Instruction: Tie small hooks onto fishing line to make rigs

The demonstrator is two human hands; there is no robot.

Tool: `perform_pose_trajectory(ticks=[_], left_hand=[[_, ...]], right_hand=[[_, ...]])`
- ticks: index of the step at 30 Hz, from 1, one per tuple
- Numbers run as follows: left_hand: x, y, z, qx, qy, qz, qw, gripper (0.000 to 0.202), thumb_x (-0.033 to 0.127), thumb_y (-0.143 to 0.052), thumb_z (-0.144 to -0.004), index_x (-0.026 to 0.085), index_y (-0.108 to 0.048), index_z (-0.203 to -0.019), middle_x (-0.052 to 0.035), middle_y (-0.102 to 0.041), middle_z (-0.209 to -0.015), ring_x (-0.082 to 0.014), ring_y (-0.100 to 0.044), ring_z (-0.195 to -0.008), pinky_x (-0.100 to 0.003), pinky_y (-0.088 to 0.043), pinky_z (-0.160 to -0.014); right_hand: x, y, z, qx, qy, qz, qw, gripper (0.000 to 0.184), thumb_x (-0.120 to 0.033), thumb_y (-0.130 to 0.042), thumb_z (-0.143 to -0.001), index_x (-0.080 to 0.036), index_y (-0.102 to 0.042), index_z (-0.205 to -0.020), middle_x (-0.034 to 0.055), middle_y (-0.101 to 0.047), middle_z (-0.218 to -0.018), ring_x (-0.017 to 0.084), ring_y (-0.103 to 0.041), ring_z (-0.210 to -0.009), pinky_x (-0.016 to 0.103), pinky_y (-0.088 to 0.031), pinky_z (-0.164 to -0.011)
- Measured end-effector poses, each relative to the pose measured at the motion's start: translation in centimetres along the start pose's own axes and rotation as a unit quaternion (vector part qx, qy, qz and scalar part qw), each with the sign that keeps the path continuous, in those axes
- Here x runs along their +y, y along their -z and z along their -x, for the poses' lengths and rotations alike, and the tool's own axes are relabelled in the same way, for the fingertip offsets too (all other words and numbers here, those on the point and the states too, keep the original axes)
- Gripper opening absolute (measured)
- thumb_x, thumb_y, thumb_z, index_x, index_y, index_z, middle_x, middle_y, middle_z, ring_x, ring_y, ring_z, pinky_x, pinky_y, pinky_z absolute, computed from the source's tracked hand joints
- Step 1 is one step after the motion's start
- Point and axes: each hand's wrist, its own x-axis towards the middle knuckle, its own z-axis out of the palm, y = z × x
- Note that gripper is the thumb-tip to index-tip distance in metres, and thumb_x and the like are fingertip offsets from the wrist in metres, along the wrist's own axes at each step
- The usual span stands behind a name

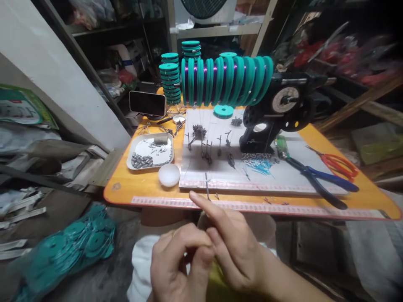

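Both hands meet low in front of the table's near edge. My left hand (181,260) is closed in a pinch, its thumb and forefinger pressed together; whatever lies between them is too small or hidden to make out. Against it rests my right hand (234,243), with the forefinger stretched toward the table and the other fingers curled in by the left fingertips. Just beyond that forefinger a thin dark rod-like piece (207,184) hangs at the board's edge. Teal spools (226,79) wound with purple line sit in a row on the winding machine (277,100) behind.
A white tray (168,162) of grey cylindrical weights and a small white bowl (169,175) stand left. Blue-handled pliers (315,176) and orange-handled scissors (340,165) lie right. A phone (147,103) leans near stacked spools (170,82). Bagged spools (72,247) lie on the floor.
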Motion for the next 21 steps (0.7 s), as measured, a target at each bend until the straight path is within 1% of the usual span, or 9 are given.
perform_pose_trajectory(ticks=[2, 4, 6, 9, 12, 14, 16, 19, 21], left_hand=[[0.7, 0.1, -1.3, 0.002, 0.050, 0.039, 0.998, 0.025, 0.035, -0.068, -0.089, 0.020, -0.066, -0.068, 0.0026, -0.051, -0.056, -0.0094, -0.044, -0.053, -0.022, -0.034, -0.052], [1.3, -0.3, -2.5, -0.002, 0.149, 0.186, 0.971, 0.033, 0.042, -0.070, -0.086, 0.019, -0.061, -0.064, 0.0030, -0.045, -0.057, -0.0092, -0.038, -0.052, -0.021, -0.032, -0.050], [1.5, -1.2, -3.3, 0.003, 0.233, 0.338, 0.912, 0.039, 0.044, -0.073, -0.082, 0.018, -0.055, -0.060, 0.0046, -0.037, -0.056, -0.0084, -0.028, -0.051, -0.020, -0.028, -0.048], [1.4, -2.4, -3.5, 0.038, 0.280, 0.485, 0.827, 0.041, 0.040, -0.075, -0.081, 0.017, -0.052, -0.057, 0.0067, -0.027, -0.055, -0.0082, -0.017, -0.050, -0.020, -0.024, -0.046], [0.7, -2.9, -3.2, 0.079, 0.281, 0.547, 0.785, 0.047, 0.050, -0.069, -0.084, 0.017, -0.051, -0.055, 0.0082, -0.020, -0.052, -0.0083, -0.013, -0.047, -0.021, -0.022, -0.044], [0.3, -2.7, -3.0, 0.077, 0.267, 0.532, 0.800, 0.054, 0.060, -0.062, -0.086, 0.018, -0.050, -0.054, 0.0080, -0.019, -0.051, -0.0088, -0.013, -0.046, -0.022, -0.021, -0.043], [-0.1, -2.2, -2.8, 0.055, 0.223, 0.454, 0.861, 0.058, 0.066, -0.057, -0.085, 0.018, -0.050, -0.053, 0.0065, -0.024, -0.049, -0.0095, -0.019, -0.047, -0.023, -0.024, -0.045], [-0.2, -1.4, -2.6, 0.018, 0.120, 0.250, 0.961, 0.050, 0.055, -0.059, -0.090, 0.017, -0.055, -0.058, 0.0029, -0.040, -0.053, -0.0106, -0.036, -0.053, -0.023, -0.033, -0.053], [-0.2, -1.2, -2.6, 0.001, 0.082, 0.157, 0.984, 0.039, 0.043, -0.061, -0.093, 0.017, -0.058, -0.063, 0.0022, -0.047, -0.058, -0.0100, -0.041, -0.057, -0.022, -0.036, -0.057]], right_hand=[[0.0, 0.5, -0.2, -0.014, 0.034, -0.022, 0.999, 0.052, -0.021, -0.039, -0.098, -0.023, -0.034, -0.150, 0.0092, -0.067, -0.095, 0.022, -0.065, -0.077, 0.035, -0.055, -0.070], [-0.2, 0.5, -0.4, 0.030, -0.030, -0.176, 0.983, 0.037, -0.027, -0.040, -0.101, -0.028, -0.048, -0.136, 0.0072, -0.067, -0.096, 0.020, -0.066, -0.082, 0.031, -0.055, -0.071], [-0.6, -0.1, -0.6, 0.106, -0.117, -0.360, 0.920, 0.023, -0.035, -0.039, -0.103, -0.029, -0.058, -0.116, 0.0012, -0.063, -0.075, 0.014, -0.062, -0.066, 0.024, -0.052, -0.063], [-0.8, -1.6, -1.0, 0.209, -0.172, -0.529, 0.804, 0.022, -0.041, -0.044, -0.102, -0.026, -0.059, -0.097, -0.0076, -0.040, -0.050, 0.008, -0.038, -0.042, 0.016, -0.041, -0.048], [-0.6, -2.3, -1.1, 0.249, -0.213, -0.570, 0.754, 0.022, -0.044, -0.047, -0.100, -0.025, -0.056, -0.092, -0.0100, -0.030, -0.049, 0.007, -0.025, -0.041, 0.014, -0.032, -0.042], [-0.3, -1.9, -0.8, 0.245, -0.222, -0.546, 0.770, 0.025, -0.045, -0.044, -0.101, -0.026, -0.055, -0.091, -0.0104, -0.026, -0.049, 0.008, -0.020, -0.041, 0.015, -0.029, -0.041], [-0.1, -0.9, -0.5, 0.201, -0.220, -0.459, 0.837, 0.028, -0.047, -0.038, -0.103, -0.027, -0.057, -0.098, -0.0097, -0.027, -0.051, 0.008, -0.022, -0.042, 0.017, -0.027, -0.042], [0.1, 0.8, 0.0, 0.053, -0.176, -0.206, 0.961, 0.046, -0.057, -0.044, -0.098, -0.029, -0.049, -0.133, -0.0051, -0.044, -0.062, 0.011, -0.038, -0.051, 0.021, -0.034, -0.049], [0.0, 1.1, 0.2, -0.007, -0.108, -0.054, 0.993, 0.071, -0.060, -0.057, -0.091, -0.027, -0.033, -0.149, -0.0001, -0.055, -0.075, 0.016, -0.049, -0.061, 0.027, -0.042, -0.057]])
